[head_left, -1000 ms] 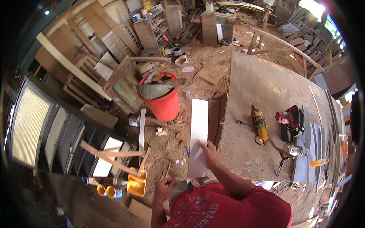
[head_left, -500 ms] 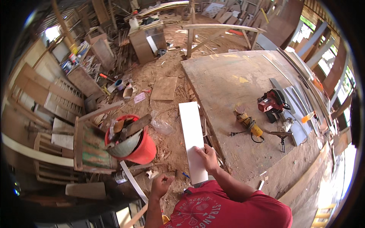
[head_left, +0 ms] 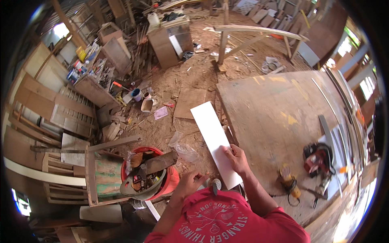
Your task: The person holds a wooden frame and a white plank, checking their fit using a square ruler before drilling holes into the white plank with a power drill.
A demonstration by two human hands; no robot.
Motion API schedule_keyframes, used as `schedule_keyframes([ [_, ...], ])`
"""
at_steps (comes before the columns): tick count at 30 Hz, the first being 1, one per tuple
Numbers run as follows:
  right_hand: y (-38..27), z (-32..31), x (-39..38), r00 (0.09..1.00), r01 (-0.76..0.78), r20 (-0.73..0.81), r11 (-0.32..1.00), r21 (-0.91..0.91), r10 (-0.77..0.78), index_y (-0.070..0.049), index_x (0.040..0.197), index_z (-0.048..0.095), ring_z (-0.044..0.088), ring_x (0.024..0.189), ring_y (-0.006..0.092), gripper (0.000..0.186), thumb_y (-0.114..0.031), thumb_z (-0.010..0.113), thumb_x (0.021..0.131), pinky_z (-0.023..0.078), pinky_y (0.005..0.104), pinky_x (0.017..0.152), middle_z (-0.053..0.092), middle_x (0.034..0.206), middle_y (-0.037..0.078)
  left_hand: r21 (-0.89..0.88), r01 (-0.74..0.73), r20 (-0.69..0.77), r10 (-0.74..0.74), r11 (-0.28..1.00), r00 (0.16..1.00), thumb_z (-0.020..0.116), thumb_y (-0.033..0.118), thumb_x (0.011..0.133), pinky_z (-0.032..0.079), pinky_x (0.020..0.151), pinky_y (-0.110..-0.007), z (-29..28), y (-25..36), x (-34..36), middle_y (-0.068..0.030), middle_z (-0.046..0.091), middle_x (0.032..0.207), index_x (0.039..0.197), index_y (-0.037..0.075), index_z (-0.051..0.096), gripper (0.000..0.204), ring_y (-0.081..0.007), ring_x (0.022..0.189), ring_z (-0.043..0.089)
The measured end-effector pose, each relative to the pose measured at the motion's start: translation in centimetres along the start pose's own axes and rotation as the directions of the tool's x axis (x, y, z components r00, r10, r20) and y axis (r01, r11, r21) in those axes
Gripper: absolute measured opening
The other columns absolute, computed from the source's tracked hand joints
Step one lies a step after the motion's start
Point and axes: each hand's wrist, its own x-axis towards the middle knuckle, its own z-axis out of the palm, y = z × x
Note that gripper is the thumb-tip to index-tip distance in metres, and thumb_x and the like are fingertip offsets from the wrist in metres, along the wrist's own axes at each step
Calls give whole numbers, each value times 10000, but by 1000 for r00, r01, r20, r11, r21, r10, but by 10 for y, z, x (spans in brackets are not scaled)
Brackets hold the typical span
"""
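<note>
"Where is the long, flat, white board (head_left: 210,133)?"
"In front of the person's belly, held up. Its far end points to 11 o'clock, its near end to 5 o'clock."

"Who holds it?"
"The right hand (head_left: 238,160) pinches it by the long edge, nearer the close end. The thumb is on the white face. The other fingertips are hidden."

"Is that a good hold?"
"I think it's fine, but the far end may tip down. Holding nearer the middle should help."

"And the left hand (head_left: 189,185)?"
"It's at 7 o'clock from the board, not touching it. Its fingers bend a little; I can't tell if it holds something small. It could steady the near end."

"What might get bumped?"
"The big brown wooden table (head_left: 263,107) is just beside it, at 3 o'clock. Swing gently there. The round red plastic bucket (head_left: 173,180), full of scraps, is at 8 o'clock. The yellow power tool (head_left: 290,185) lies on the table at 4 o'clock, well apart."
</note>
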Motion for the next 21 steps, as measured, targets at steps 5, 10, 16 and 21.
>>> schedule_keyframes([
  [5, -18, 0, 112, 999, 12, 53, 992, -127, -6, 27, 1052, 690, 555, 764, 128, 494, -463, 639, 1082, 492, 335, 687, 643, 806, 78, -43, 27, -30, -28, 999, 999, 784, 332, 987, 561, 756, -352, -61, 9, 107, -145, 768, 859, 985, -31, 745, 366, -186, 799, 734],
  [10, -57, 6, 250, 993, 24, 117, 950, -312, 14, 21, 1099, 721, 662, 798, 203, 485, -459, 658, 1065, 524, 380, 729, 707, 864, 174, -190, -39, -176, 5, 981, 984, 770, 234, 999, 552, 757, -324, -121, -40, 253, -82, 771, 842, 929, -35, 744, 278, -118, 791, 698],
  [16, -101, 25, 440, 966, 96, 243, 753, -651, 86, 14, 1138, 734, 733, 991, 446, 528, -496, 704, 1005, 557, 490, 843, 744, 1023, 285, 30, -306, -259, 303, 952, 917, 787, 256, 982, 556, 662, -344, -235, -26, 460, -109, 728, 764, 886, 16, 694, 275, -232, 693, 722],
  [21, -172, 78, 583, 903, 252, 426, 745, -617, 48, -15, 1161, 759, 741, 980, 450, 487, -452, 748, 945, 567, 516, 840, 759, 1037, 270, 173, -452, -131, 475, 875, 870, 778, 308, 970, 552, 799, -463, -313, -12, 596, -169, 746, 883, 977, 41, 734, 271, -369, 871, 728],
])
